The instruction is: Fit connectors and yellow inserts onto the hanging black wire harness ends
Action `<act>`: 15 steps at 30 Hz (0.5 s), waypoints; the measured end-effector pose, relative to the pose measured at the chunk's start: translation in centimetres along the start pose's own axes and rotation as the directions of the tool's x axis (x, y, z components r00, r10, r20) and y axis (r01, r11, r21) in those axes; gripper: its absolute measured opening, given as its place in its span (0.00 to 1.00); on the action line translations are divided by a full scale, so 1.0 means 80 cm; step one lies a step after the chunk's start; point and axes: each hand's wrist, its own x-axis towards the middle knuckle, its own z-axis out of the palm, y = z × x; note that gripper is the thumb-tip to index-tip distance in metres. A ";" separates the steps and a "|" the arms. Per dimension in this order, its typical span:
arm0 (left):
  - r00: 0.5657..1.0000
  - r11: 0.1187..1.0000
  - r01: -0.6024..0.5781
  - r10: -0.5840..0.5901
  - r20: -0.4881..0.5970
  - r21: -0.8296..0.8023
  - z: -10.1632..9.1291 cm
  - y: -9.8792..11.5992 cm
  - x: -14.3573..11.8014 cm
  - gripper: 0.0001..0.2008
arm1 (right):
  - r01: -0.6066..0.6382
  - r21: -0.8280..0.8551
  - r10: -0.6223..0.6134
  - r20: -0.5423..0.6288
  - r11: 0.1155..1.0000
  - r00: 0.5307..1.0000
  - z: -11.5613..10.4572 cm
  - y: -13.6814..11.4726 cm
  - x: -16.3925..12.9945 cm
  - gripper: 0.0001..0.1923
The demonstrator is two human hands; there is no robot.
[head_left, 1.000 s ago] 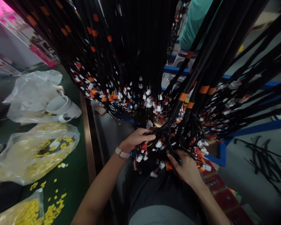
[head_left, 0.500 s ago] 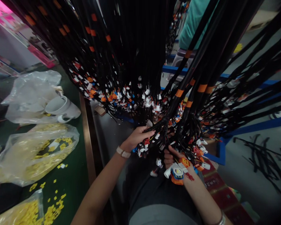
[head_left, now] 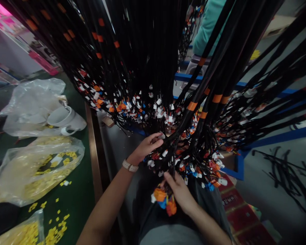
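Note:
Bundled black wire harnesses (head_left: 204,129) hang in front of me, their lower branches ending in white, orange, red and blue connectors. My left hand (head_left: 147,147), with a pale wristband, pinches a black branch at the left side of the bundle; a whitish connector shows by its fingertips. Lower down, over my lap, my right hand (head_left: 180,190) is closed round a thin harness branch. Orange and blue connectors (head_left: 164,200) dangle below its fingers. What lies inside the right palm is hidden.
On the green table (head_left: 76,190) at left lie a white mug (head_left: 70,119), clear plastic bags (head_left: 40,170) of yellow pieces, and loose yellow bits. A blue frame (head_left: 241,163) stands at right near a red box (head_left: 238,204). A person in a teal top (head_left: 209,30) sits beyond.
My right hand has moved left and down toward me, drawing a branch with orange and blue connectors out from the bundle. My left hand has shifted slightly left and up.

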 end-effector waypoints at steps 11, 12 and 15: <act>0.779 0.992 0.077 0.003 0.627 -0.099 -0.040 0.019 -0.025 0.32 | 0.430 -0.468 -0.201 0.461 0.772 0.864 -0.023 -0.048 -0.059 0.05; 0.758 0.981 0.107 0.024 0.652 -0.161 -0.037 0.020 -0.028 0.34 | 0.433 -0.482 -0.174 0.491 0.762 0.853 -0.038 -0.054 -0.064 0.05; 0.685 0.963 0.161 0.048 0.727 -0.216 -0.018 0.020 -0.032 0.40 | 0.422 -0.484 -0.133 0.524 0.767 0.841 -0.094 -0.065 -0.088 0.06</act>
